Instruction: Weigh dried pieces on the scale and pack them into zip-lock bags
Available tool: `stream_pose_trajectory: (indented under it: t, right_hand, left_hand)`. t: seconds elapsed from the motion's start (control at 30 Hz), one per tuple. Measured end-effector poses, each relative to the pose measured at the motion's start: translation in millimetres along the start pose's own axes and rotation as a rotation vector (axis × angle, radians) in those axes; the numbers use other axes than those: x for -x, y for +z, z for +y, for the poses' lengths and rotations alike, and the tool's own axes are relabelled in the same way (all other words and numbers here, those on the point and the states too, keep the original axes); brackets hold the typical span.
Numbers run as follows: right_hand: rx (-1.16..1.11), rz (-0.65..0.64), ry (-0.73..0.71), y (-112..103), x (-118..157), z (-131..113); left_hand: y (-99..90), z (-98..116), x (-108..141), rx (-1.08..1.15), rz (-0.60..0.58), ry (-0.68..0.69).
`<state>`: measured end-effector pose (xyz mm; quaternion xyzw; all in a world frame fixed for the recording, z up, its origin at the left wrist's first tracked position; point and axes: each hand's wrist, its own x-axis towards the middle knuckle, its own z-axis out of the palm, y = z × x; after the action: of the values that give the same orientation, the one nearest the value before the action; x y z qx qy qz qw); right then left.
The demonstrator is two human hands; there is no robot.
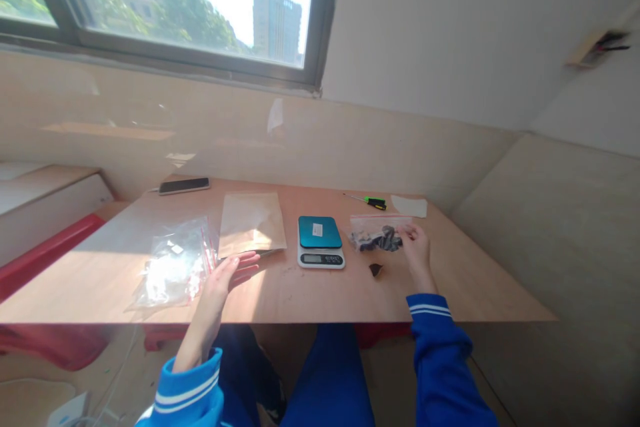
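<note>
My right hand [416, 245] pinches the right edge of a clear zip bag [383, 223] with dark pieces inside; the bag rests on the table. A small dark brown piece [375, 270] lies just in front of the bag. My left hand [235, 271] is open, fingers stretched out, between a stack of clear plastic zip bags [175, 267] and the near edge of a brown paper bag [253, 221]. Whether its fingertips touch the paper bag I cannot tell. Between my hands stands a digital kitchen scale [321, 242] with a blue plate and a white base.
At the back lie a phone [184, 186] on the left, and on the right green and black screwdrivers [376, 203] beside a pale paper piece [409, 206]. The wooden table [300, 303] meets the wall behind. Red stools [55, 343] stand at the left.
</note>
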<state>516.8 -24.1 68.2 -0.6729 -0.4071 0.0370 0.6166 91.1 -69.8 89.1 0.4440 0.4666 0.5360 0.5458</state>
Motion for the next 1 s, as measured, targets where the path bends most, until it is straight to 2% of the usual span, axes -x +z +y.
stream_pose_trajectory:
  t: [0.1,0.2,0.33,0.4,0.53,0.63,0.73,0.83,0.93,1.0]
  right_hand:
    - [0.176,0.049,0.018,5.2,-0.4,16.7]
    - [0.356,0.086,-0.043,13.7,21.5,20.9]
    - [0.596,-0.150,-0.192,29.0,53.0,24.4]
    - [0.658,-0.255,-0.192,38.7,57.6,26.8]
    - [0.736,-0.368,-0.136,58.1,38.4,27.3]
    - [0.709,-0.408,-0.160,64.4,18.0,23.4]
    - [0.651,-0.365,-0.253,56.3,16.8,21.6]
    - [0.585,-0.336,-0.383,35.6,39.7,28.1]
    - [0.544,-0.459,-0.445,11.6,70.2,40.1]
    - [0.516,-0.522,-0.418,-1.3,84.8,47.3]
  left_hand:
    - [-3.5,-0.4,-0.3,-0.013,0.003,-0.006]
    - [-7.0,-2.1,-1.5,-0.050,-0.007,-0.013]
    - [-14.8,-5.0,-6.6,-0.056,0.025,0.007]
    - [-18.9,-5.9,-9.8,-0.059,0.041,0.009]
    - [-20.6,-6.9,-13.3,-0.132,0.012,0.033]
    - [-13.2,-10.1,-14.3,-0.281,0.038,0.155]
    - [-5.9,-15.3,-21.1,-0.536,0.001,0.354]
    - [-8.7,-16.7,-38.7,-0.789,-0.107,0.539]
    - [-20.3,-12.0,-62.5,-0.938,-0.178,0.554]
    - [-27.8,-7.6,-75.9,-0.927,-0.210,0.518]
